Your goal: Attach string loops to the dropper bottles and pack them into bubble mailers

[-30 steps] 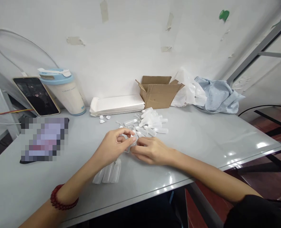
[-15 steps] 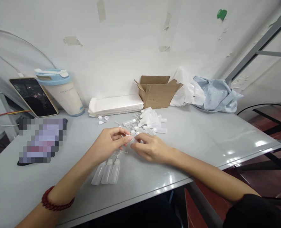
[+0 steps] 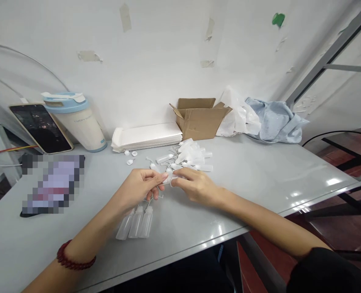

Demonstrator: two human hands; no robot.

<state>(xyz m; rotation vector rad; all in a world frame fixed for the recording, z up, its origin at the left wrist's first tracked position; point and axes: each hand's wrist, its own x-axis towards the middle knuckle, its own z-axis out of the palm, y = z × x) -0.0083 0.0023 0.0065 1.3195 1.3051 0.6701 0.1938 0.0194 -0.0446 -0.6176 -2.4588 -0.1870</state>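
My left hand and my right hand meet over the middle of the table. Between their fingertips is a small translucent squeeze bottle, mostly covered by the fingers. My left thumb and index finger pinch its left end, while the right fingers close round the other side. Three similar squeeze bottles lie side by side below my left hand, their thin tethers pointing away from me. Just beyond the hands is a loose pile of squeeze bottles. Several small white caps lie to its left.
Along the wall stand a stack of white flat packs, an open cardboard box, a white plastic bag and a light blue cloth. At left are a tumbler, a phone with a cable, and a blurred-out flat object.
The fingers have shifted slightly around the small bottle, and the right fingers sit a little flatter over it. The whole view has moved slightly. The three bottles stay in place.
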